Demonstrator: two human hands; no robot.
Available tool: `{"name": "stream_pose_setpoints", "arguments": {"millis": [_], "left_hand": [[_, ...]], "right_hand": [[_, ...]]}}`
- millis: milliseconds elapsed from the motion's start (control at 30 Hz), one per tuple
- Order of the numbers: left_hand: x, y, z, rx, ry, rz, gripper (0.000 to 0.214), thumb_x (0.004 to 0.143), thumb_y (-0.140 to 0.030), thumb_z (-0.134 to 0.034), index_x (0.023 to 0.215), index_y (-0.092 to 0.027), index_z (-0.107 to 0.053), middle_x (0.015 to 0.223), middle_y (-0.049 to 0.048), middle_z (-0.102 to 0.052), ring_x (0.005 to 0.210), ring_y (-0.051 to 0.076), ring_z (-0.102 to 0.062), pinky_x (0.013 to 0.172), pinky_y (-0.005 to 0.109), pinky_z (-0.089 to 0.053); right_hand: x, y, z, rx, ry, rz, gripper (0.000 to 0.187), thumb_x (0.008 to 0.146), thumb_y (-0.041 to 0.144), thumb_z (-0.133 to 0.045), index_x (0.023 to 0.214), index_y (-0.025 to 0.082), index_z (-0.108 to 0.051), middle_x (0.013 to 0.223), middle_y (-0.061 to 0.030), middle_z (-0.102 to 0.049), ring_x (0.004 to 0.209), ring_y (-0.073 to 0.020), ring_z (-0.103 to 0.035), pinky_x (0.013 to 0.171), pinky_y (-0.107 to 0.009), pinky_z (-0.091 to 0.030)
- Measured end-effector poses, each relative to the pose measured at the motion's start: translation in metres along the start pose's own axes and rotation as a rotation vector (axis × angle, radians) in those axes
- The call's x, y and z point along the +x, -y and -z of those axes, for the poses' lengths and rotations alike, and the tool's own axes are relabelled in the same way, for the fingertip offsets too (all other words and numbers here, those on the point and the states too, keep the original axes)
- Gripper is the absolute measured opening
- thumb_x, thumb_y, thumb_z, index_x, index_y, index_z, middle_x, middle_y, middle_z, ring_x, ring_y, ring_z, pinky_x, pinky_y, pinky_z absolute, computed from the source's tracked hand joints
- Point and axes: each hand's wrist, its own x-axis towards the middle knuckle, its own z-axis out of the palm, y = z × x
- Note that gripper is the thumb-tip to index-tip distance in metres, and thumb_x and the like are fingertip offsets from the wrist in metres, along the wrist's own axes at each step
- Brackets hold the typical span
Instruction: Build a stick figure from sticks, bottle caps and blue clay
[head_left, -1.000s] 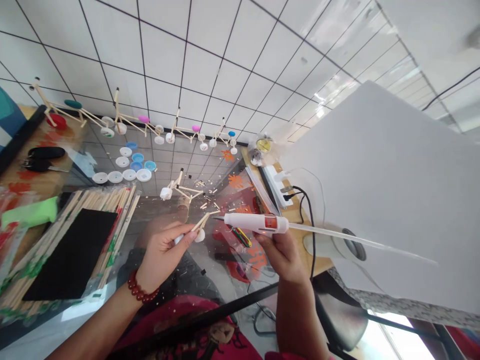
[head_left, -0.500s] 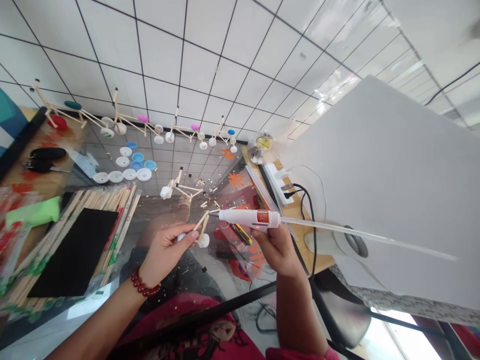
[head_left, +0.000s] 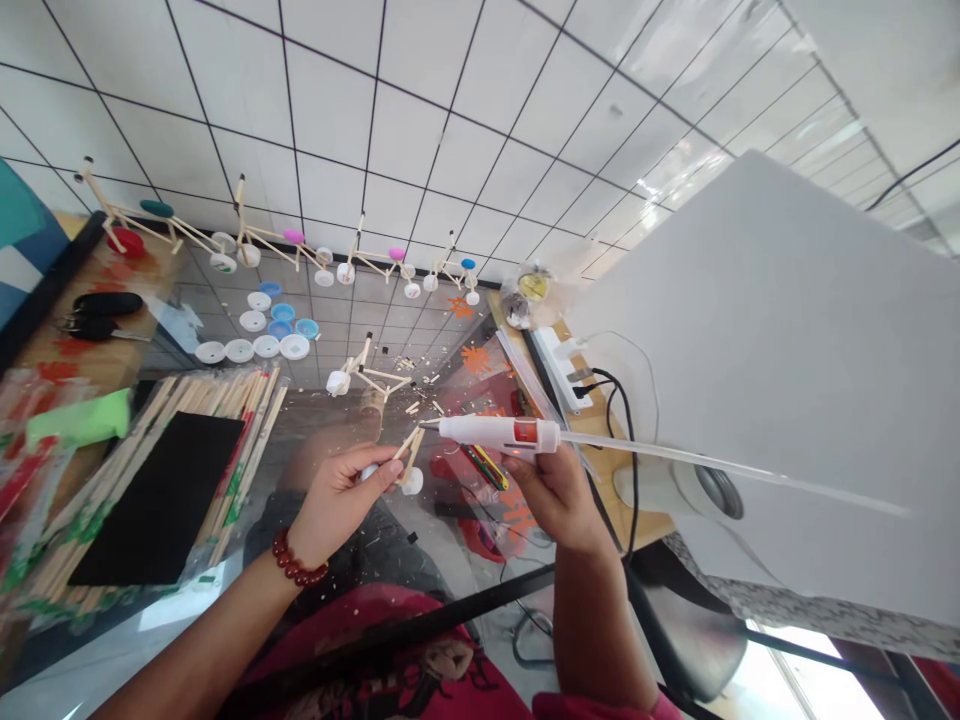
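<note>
Between the thumb and fingers of my left hand is a small wooden stick piece with white bottle caps at its lower end; part of it is hidden by the fingers. My right hand grips a white glue gun from below, and a long clear glue stick juts out of its back. The gun's nozzle points left and meets, or nearly meets, the top joint of the sticks. Just beyond lies a stick frame with a white cap and black tip.
Several small stick tricycles stand along the tiled wall. Loose white and blue bottle caps lie left of centre. Bundled wooden sticks and a black sheet lie at left. A utility knife and power strip are at right.
The whole view has shifted slightly, so things sit a little further right. Both hands keep their hold, with the nozzle still at the top of the sticks.
</note>
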Motion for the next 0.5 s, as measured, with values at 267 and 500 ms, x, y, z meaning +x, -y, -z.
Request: {"name": "stream_pose_setpoints", "arguments": {"millis": [267,500], "left_hand": [[-0.0011,0.0005,-0.0029,-0.147,-0.016,0.144,0.045,0.066,-0.056,-0.102,0.092,-0.020,-0.092,0.085,0.0094,-0.085,0.074,0.022,-0.077,0.067,0.032,-0.067],[-0.0016,-0.0036,-0.0027,-0.222,-0.020,0.203,0.045,0.063,-0.051,-0.103,0.091,-0.018,-0.091,0.080,0.0092,-0.084,0.072,0.021,-0.078,0.065,0.029,-0.065]], "right_hand": [[-0.0001,0.0005,0.0029,0.015,-0.004,-0.003,0.023,0.106,0.034,-0.063,0.121,0.024,-0.077,0.096,-0.0064,-0.082,0.083,-0.0246,-0.075,0.076,-0.035,-0.064],[0.0013,0.0021,0.0038,0.028,0.026,-0.042,0.022,0.105,0.035,-0.065,0.118,0.023,-0.078,0.095,-0.0062,-0.081,0.083,-0.0247,-0.074,0.079,-0.038,-0.065]]}}
